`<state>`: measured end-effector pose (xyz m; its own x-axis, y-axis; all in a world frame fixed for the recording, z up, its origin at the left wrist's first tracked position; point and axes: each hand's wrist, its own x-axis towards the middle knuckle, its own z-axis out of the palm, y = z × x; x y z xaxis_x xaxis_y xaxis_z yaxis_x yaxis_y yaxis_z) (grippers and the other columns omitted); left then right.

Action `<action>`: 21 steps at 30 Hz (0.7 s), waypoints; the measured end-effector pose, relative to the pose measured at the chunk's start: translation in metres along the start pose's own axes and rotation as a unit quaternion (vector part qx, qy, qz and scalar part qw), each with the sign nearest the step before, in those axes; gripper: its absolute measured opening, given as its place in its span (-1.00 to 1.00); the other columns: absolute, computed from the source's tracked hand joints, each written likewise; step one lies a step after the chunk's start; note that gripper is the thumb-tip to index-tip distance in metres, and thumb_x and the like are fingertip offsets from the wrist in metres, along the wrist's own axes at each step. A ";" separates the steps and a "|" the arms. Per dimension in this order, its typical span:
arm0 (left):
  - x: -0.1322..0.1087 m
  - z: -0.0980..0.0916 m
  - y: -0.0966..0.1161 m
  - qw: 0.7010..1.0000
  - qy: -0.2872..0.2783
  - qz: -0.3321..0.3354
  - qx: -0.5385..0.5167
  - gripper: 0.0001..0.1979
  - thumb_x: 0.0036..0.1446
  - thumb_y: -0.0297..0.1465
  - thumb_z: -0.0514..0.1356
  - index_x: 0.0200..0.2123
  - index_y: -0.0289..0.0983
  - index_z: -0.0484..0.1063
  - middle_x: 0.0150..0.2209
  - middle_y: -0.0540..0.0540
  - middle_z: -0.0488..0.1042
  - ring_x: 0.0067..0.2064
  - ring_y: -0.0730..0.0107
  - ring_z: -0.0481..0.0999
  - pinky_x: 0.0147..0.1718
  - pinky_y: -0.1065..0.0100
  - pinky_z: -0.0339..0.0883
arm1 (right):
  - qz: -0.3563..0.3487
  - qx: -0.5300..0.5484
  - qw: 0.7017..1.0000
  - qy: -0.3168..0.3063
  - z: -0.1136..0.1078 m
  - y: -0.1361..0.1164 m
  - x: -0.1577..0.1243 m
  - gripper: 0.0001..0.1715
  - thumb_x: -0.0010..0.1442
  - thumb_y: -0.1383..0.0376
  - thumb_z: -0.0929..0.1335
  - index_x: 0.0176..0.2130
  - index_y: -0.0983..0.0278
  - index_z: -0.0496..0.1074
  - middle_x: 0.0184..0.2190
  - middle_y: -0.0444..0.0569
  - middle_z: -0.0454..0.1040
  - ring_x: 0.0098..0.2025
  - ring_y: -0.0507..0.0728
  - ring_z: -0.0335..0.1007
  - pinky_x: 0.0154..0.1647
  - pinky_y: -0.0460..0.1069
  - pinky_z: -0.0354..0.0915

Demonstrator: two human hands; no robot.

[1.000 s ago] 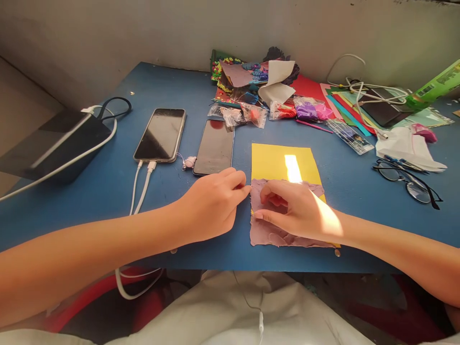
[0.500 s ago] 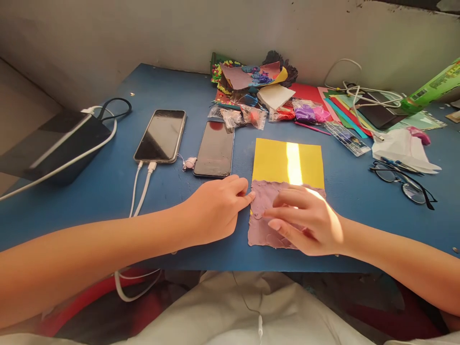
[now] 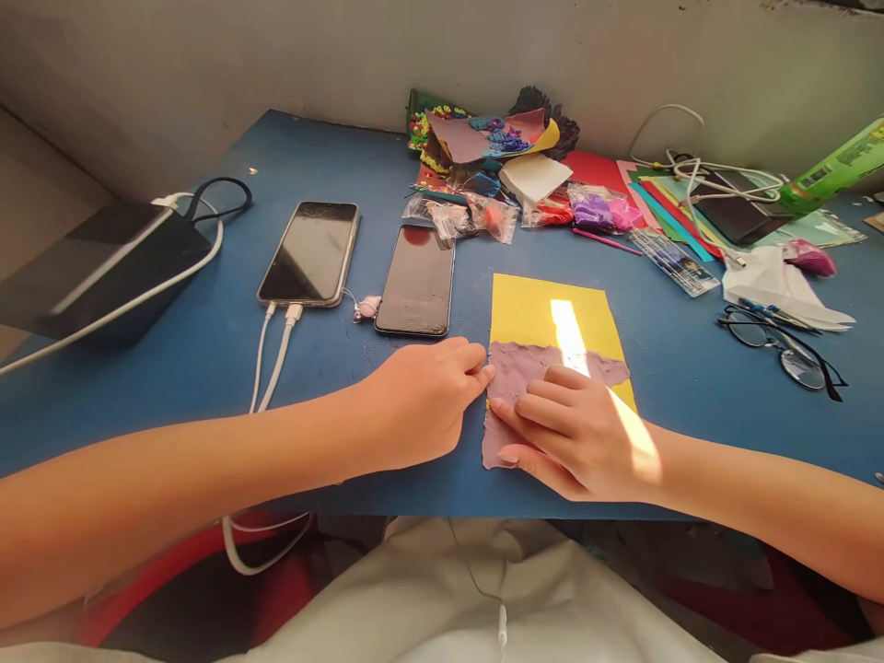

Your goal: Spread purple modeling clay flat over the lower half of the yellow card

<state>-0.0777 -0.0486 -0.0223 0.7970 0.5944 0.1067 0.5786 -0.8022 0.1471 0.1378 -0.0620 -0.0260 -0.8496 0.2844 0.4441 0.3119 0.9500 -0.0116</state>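
Note:
A yellow sheet (image 3: 531,308) lies on the blue table, its near part covered by a layer of mauve modelling clay (image 3: 517,364). My left hand (image 3: 432,396) is curled closed at the left edge, one fingertip touching the clay's border. Over the near part rests my right hand (image 3: 573,428), index finger stretched to the clay's left edge and thumb apart near the bottom. The other fingers of that hand bend over the clay and hide much of it. Nothing shows inside either hand.
Two phones (image 3: 310,253) (image 3: 415,281) lie to the left, one with white cables (image 3: 280,354). Behind are clay packets (image 3: 590,207) and a pile of clay crafts (image 3: 462,138). Eyeglasses (image 3: 780,345) and coloured papers (image 3: 669,216) sit at right. A black box-like object (image 3: 124,285) stands far left.
My right hand has come down onto the clay, its index finger now at the left edge. The sheet has turned slightly, with more yellow showing at right. My left hand stays nearly in place.

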 end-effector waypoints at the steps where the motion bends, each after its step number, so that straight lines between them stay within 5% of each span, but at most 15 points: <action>1: 0.000 0.000 0.000 1.000 0.002 0.001 0.000 -0.64 0.21 -0.58 -0.06 -0.10 -0.38 0.50 -0.30 -0.15 0.47 -0.32 0.33 0.41 -0.39 0.37 0.31 | 0.000 -0.001 1.000 -0.003 0.000 -0.001 0.001 -0.53 0.42 0.27 0.15 -0.24 0.51 0.50 -0.57 -0.05 0.38 -0.52 0.06 0.12 -0.52 0.00 0.07; 6: -0.002 0.007 -0.001 1.000 0.021 0.016 0.013 -0.67 0.20 -0.58 -0.04 -0.12 -0.39 0.49 -0.32 -0.14 0.47 -0.34 0.35 0.40 -0.42 0.38 0.28 | -0.003 -0.012 1.000 -0.015 0.001 -0.002 0.002 -0.50 0.42 0.26 0.13 -0.28 0.49 0.52 -0.55 -0.03 0.38 -0.50 0.07 0.12 -0.49 0.01 0.08; 10: -0.004 0.015 0.000 0.993 0.090 0.051 0.063 -0.68 0.14 -0.59 -0.01 -0.11 -0.44 0.46 -0.39 -0.13 0.44 -0.37 0.31 0.39 -0.48 0.36 0.24 | -0.006 0.002 1.000 -0.025 0.001 0.001 -0.001 -0.45 0.43 0.24 0.10 -0.19 0.55 0.50 -0.53 -0.02 0.36 -0.50 0.08 0.11 -0.47 0.01 0.08; 16: -0.004 0.014 0.005 0.971 0.133 0.120 0.157 -0.78 0.10 -0.66 0.03 -0.40 -0.40 0.46 -0.47 -0.12 0.37 -0.46 0.33 0.30 -0.54 0.33 0.16 | -0.019 0.025 0.998 0.056 0.001 0.004 -0.008 -0.48 0.42 0.29 0.08 -0.18 0.55 0.48 -0.57 -0.06 0.29 -0.52 0.08 0.06 -0.45 0.01 0.06; 21: -0.004 0.011 0.004 0.974 0.146 0.115 0.132 -0.72 0.16 -0.63 -0.02 -0.24 -0.48 0.49 -0.48 -0.10 0.37 -0.47 0.35 0.30 -0.53 0.34 0.21 | -0.014 0.007 0.999 0.032 0.000 -0.001 -0.006 -0.47 0.43 0.27 0.09 -0.26 0.50 0.50 -0.57 -0.08 0.29 -0.50 0.07 0.05 -0.44 0.01 0.04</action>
<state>-0.0767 -0.0546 -0.0325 0.8501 0.3571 0.3871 0.4457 -0.8794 -0.1674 0.1421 -0.0648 -0.0288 -0.8291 0.2500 0.5001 0.2823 0.9593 -0.0115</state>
